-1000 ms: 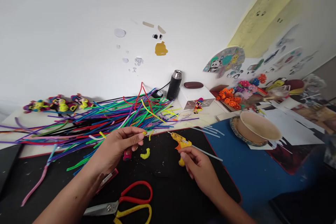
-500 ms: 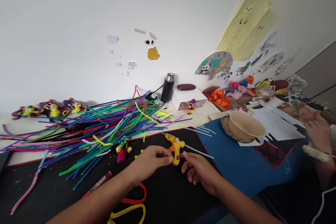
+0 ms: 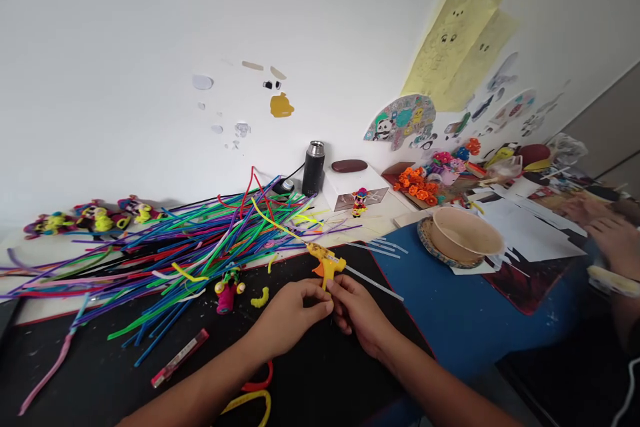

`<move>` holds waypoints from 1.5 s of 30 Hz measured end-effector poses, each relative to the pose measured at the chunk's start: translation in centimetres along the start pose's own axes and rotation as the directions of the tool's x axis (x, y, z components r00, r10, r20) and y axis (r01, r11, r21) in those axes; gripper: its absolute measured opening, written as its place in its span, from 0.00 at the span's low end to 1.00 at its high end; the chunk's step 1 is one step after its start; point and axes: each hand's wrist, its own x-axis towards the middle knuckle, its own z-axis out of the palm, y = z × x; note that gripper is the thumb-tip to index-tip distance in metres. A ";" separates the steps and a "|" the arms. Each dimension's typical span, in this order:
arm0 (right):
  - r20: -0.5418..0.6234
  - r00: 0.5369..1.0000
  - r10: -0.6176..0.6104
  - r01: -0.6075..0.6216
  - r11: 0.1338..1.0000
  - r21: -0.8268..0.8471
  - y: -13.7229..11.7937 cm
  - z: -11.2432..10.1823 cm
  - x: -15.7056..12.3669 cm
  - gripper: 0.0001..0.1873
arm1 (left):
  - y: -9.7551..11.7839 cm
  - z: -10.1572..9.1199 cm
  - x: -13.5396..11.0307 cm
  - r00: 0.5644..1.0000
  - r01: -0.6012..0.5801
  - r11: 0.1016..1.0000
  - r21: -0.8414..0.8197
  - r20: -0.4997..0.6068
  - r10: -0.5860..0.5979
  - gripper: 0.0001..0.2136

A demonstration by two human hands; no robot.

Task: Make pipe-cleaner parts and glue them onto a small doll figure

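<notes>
My left hand (image 3: 295, 313) is closed in a pinch, thumb and forefinger together at the middle of the black mat. My right hand (image 3: 360, 313) meets it there, its fingers curled in with the tips beside my left fingertips. Whatever lies between them is too small or hidden to make out. Just beyond, a yellow glue gun (image 3: 326, 261) with a clear glue stick in its back lies with its handle partly behind my fingers. To the left are a short yellow fuzzy piece (image 3: 260, 298) and a small magenta-bodied pipe-cleaner figure (image 3: 227, 295).
A large heap of coloured pipe cleaners (image 3: 200, 247) spreads at left. Scissors (image 3: 250, 403) and a red-ended box (image 3: 180, 358) lie near my left forearm. A black flask (image 3: 313, 170) stands by the wall. Rightward are a beige bowl (image 3: 467, 237) and another person's hands (image 3: 610, 240).
My right hand has moved left and its fingertips now meet my left hand's, covering more of the glue gun's handle. The view has shifted slightly.
</notes>
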 end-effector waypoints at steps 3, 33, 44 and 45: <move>0.067 0.995 -0.068 0.064 0.996 0.062 -0.4 0.9 0.2 0.26 | 0.9 -0.6 -1.3 0.996 -0.067 0.997 0.035 -0.065 0.069 0.09; 0.319 0.926 -0.202 0.151 0.972 0.178 -2.7 7.9 4.0 0.21 | -1.1 -3.4 -7.2 0.934 -0.080 0.859 0.505 -0.264 0.242 0.06; 0.324 0.905 -0.276 0.115 0.891 0.440 -5.8 10.3 6.6 0.26 | 2.3 -13.6 -6.7 0.705 -0.068 0.994 0.088 -0.701 0.111 0.17; 0.309 0.910 -0.276 0.107 0.877 0.468 -5.9 10.3 6.8 0.26 | 2.2 -14.2 -6.1 0.681 -0.072 0.996 0.059 -0.726 0.092 0.19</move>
